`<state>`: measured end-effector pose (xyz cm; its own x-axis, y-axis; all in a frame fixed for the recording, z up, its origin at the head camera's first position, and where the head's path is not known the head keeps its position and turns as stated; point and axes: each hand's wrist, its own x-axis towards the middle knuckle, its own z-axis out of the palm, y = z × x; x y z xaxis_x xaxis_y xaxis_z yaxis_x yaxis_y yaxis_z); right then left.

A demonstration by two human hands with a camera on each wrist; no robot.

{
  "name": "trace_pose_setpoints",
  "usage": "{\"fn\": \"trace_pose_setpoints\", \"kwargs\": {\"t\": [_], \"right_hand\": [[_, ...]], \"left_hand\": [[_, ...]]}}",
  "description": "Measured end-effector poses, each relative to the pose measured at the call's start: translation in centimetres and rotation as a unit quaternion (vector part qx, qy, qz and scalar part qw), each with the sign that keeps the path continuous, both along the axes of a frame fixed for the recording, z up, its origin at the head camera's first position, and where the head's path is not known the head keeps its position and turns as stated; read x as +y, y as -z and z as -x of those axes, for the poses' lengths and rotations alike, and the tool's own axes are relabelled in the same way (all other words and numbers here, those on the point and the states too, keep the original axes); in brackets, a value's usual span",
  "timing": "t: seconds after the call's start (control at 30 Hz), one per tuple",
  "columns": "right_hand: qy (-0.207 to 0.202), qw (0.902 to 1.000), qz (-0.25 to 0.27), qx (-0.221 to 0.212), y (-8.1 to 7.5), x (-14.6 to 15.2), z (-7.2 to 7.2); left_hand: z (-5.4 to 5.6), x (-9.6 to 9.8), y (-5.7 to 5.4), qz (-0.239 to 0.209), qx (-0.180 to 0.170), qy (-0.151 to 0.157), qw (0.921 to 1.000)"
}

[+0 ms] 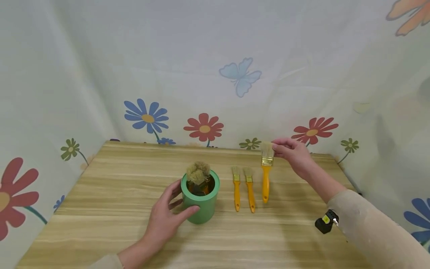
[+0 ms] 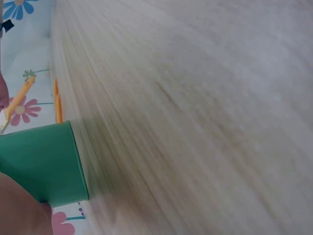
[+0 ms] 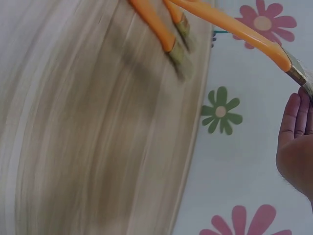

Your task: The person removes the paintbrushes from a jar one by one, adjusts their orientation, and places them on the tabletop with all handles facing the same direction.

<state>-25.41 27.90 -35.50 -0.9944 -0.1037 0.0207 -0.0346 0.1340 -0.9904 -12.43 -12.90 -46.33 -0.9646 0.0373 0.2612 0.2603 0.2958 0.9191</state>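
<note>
Left hand (image 1: 164,220) has its fingers curled round a green canister (image 1: 202,211), bristle-up brushes (image 1: 198,172) sticking out the top. Right hand (image 1: 295,155) is pinching a yellow-handled paintbrush (image 1: 265,181) by the bristles, handle dangling below the fingers. Two smaller paintbrushes (image 1: 237,190) lie on the worktop (image 1: 134,175), between both sets of fingers.

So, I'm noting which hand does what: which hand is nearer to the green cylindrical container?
Left. The left hand grips the green cylindrical container by its side, while the right hand is off to the container's right, pinching an orange-handled paintbrush by its bristles.
</note>
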Motion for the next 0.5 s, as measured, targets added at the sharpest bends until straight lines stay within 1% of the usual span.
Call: {"fn": "trace_pose_setpoints", "kwargs": {"t": [0.1,0.3,0.5], "right_hand": [[-0.005,0.9999,0.009,-0.011,0.7,0.4,0.3],[-0.012,0.9992,0.030,-0.024,2.2,1.2,1.1],[-0.004,0.9988,0.027,-0.040,3.6,1.9,2.0]], "left_hand": [[-0.1,-0.1,-0.1,-0.001,-0.003,0.000,1.0000],[0.0,-0.1,-0.2,0.000,-0.007,0.003,1.0000],[0.1,-0.2,-0.1,-0.001,-0.007,0.006,1.0000]]}}
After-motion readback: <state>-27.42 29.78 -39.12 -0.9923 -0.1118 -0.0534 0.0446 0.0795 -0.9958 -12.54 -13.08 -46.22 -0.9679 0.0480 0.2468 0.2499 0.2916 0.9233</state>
